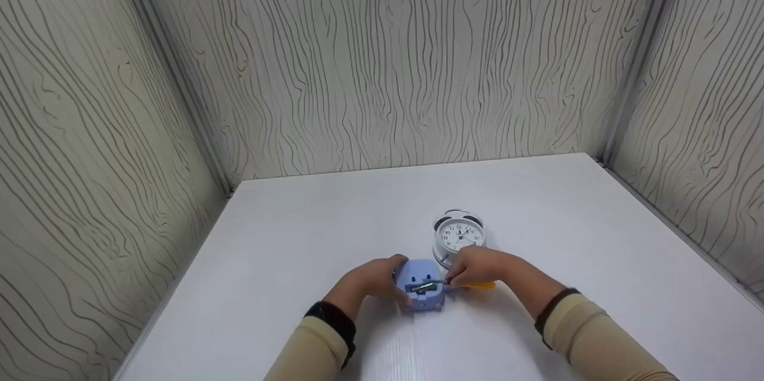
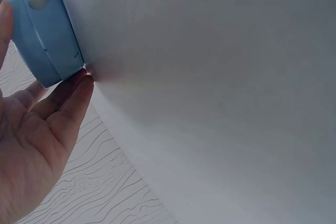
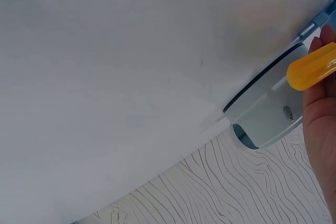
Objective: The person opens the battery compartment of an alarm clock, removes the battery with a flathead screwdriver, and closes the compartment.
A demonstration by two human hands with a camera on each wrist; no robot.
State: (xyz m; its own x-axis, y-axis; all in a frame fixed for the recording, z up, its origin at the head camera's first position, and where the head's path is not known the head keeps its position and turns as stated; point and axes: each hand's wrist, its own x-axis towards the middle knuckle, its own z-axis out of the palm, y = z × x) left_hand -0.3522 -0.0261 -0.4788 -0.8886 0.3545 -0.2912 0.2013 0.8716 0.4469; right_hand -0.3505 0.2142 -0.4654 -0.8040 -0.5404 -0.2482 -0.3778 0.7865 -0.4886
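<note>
A light-blue rounded device (image 1: 422,303) sits on the table with two dark knobs and an uncovered battery compartment facing up. In that compartment lies a dark green battery (image 1: 425,288). My left hand (image 1: 379,278) holds the device by its left side; in the left wrist view the fingers (image 2: 79,95) reach under its lower edge. At the device's right, my right hand (image 1: 477,263) grips a screwdriver with a yellow handle (image 3: 315,69). Its thin shaft points left at the compartment, but whether the tip touches the battery I cannot tell.
A white twin-bell alarm clock (image 1: 459,234) stands just behind my right hand, its face toward me. The white table (image 1: 310,220) meets wood-grain patterned panels (image 1: 382,70) at the back and both sides.
</note>
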